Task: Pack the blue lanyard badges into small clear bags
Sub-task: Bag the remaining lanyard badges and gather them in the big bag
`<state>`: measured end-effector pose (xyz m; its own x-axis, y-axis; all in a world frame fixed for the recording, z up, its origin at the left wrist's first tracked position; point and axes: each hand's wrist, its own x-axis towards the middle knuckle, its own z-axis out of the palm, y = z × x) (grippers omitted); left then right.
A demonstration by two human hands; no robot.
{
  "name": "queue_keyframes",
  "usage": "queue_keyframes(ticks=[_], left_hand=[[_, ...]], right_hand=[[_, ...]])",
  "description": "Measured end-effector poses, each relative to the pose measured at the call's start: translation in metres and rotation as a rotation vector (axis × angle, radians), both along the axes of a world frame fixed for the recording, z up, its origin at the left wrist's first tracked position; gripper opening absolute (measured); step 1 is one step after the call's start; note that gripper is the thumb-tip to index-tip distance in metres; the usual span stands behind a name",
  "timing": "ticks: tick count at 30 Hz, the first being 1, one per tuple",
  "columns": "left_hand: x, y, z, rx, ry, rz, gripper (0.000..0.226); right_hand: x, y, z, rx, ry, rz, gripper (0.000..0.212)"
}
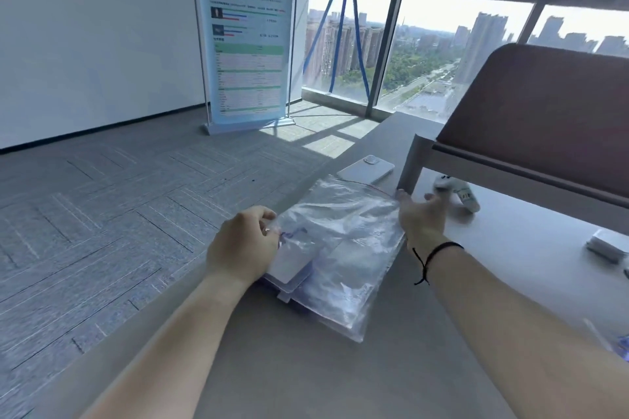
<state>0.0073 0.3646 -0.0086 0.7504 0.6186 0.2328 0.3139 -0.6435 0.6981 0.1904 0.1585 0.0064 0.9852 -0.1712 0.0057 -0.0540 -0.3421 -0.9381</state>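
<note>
The left hand [243, 241] curls its fingers round the near-left edge of one clear bag [340, 248] lying on the grey table [306, 378]. The right hand [420, 218] pinches the bag's far-right corner. One badge holder [291, 277] with blue cord shows at the bag's left side. One phone [366, 169] lies just beyond, beside a chair leg [413, 163].

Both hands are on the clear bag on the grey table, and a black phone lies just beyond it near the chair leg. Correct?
Not quite: the phone is white or silver, not black, as the head view shows. The left hand and right hand do hold the clear bag on the grey table.
</note>
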Motion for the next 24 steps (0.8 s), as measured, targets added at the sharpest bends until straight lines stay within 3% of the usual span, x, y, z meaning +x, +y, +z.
queue_keyframes(ticks=[2,4,5,8,10,15,20,22,24], left_hand=[[-0.002,-0.001,0.001,0.015,-0.026,0.020,0.025],[-0.003,-0.003,0.003,0.011,-0.052,0.041,0.022],[-0.003,-0.004,0.004,0.002,-0.059,0.052,0.021],[-0.004,-0.006,0.007,-0.042,-0.068,0.063,0.020],[-0.007,-0.008,0.008,-0.034,-0.059,0.056,0.019],[-0.012,-0.012,0.001,0.060,0.092,0.036,0.022],[-0.016,-0.018,0.002,0.096,0.113,0.063,0.028],[-0.019,-0.023,0.004,0.182,0.137,0.077,0.029],[-0.021,-0.030,0.009,0.386,0.167,0.077,0.030]], right_hand=[[-0.017,0.002,0.001,-0.366,-0.217,0.074,0.059],[-0.046,0.009,0.009,-0.567,-0.436,0.250,0.057],[-0.063,0.012,0.014,-0.567,-0.439,0.392,0.054],[-0.110,0.026,0.022,-0.519,-0.176,0.840,0.055],[-0.128,0.032,0.011,-0.648,-0.113,0.988,0.059],[-0.135,0.026,-0.025,-0.825,-0.180,0.992,0.061],[-0.140,0.024,-0.032,-0.920,-0.267,0.960,0.063],[-0.141,0.023,-0.030,-0.933,-0.274,0.954,0.063],[-0.142,0.020,-0.029,-0.920,-0.280,0.945,0.064]])
